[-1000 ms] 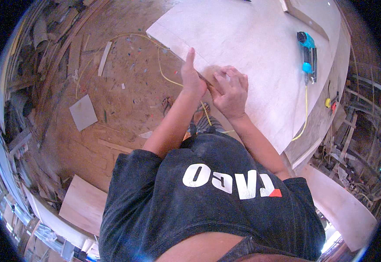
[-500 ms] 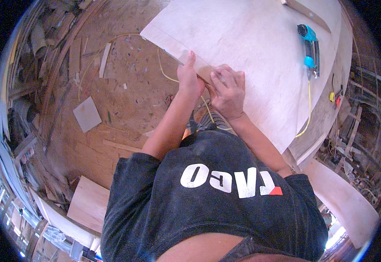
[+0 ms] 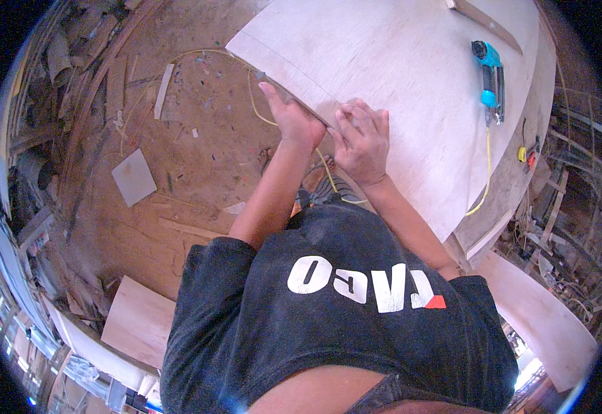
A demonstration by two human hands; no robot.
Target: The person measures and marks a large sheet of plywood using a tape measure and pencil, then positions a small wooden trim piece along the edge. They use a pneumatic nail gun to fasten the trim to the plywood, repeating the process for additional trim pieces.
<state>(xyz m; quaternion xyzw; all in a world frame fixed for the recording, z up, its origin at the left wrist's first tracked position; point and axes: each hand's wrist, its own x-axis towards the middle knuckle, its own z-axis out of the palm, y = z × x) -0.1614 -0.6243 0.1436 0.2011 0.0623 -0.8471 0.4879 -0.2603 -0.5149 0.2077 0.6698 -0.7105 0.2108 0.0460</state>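
My bare forearms slant inward, the left one (image 3: 270,186) up to the right, the right one (image 3: 408,214) up to the left, bringing my hands close together. My left hand (image 3: 297,124) has its thumb (image 3: 271,94) stretched up and leftward; its other fingers are hidden. My right hand (image 3: 363,141) shows its back, the fingers (image 3: 360,114) bent and pointing forward.

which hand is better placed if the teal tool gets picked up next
Likely the right hand: it is over the pale sheet, nearer the teal tool. The left hand is farther off, at the sheet's edge.
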